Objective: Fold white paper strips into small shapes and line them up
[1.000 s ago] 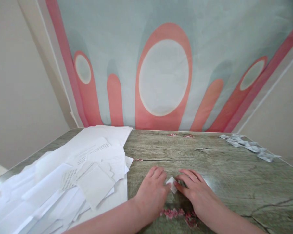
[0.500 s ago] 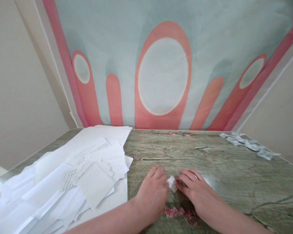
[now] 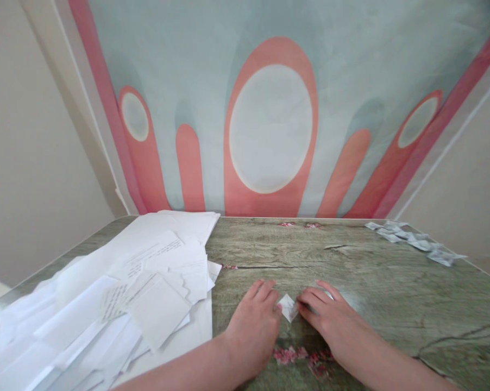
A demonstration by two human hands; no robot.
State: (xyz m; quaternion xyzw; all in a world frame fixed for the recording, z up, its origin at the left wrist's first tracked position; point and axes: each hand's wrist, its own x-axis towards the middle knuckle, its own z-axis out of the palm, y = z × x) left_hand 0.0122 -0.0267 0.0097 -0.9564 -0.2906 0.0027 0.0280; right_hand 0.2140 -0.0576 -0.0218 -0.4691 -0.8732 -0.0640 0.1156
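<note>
A small folded piece of white paper [image 3: 288,308] lies on the table between my hands, turned like a diamond with crease lines on it. My left hand [image 3: 256,317] is at its left corner, the thumb tip against the paper and the other fingers curled forward. At the right corner, my right hand [image 3: 324,310] has its thumb and fingertips closed together on the edge. Both palms face down, so the undersides of the fingers are hidden.
Loose white paper sheets [image 3: 159,309], some printed, are heaped on the left of the wood-patterned table [image 3: 269,244]. Several small folded paper pieces [image 3: 418,241] lie at the far right edge. A wall with a red and grey-blue pattern [image 3: 269,206] rises behind the table.
My right hand has shifted slightly right, and more of the folded paper shows between the hands. My left hand has barely moved.
</note>
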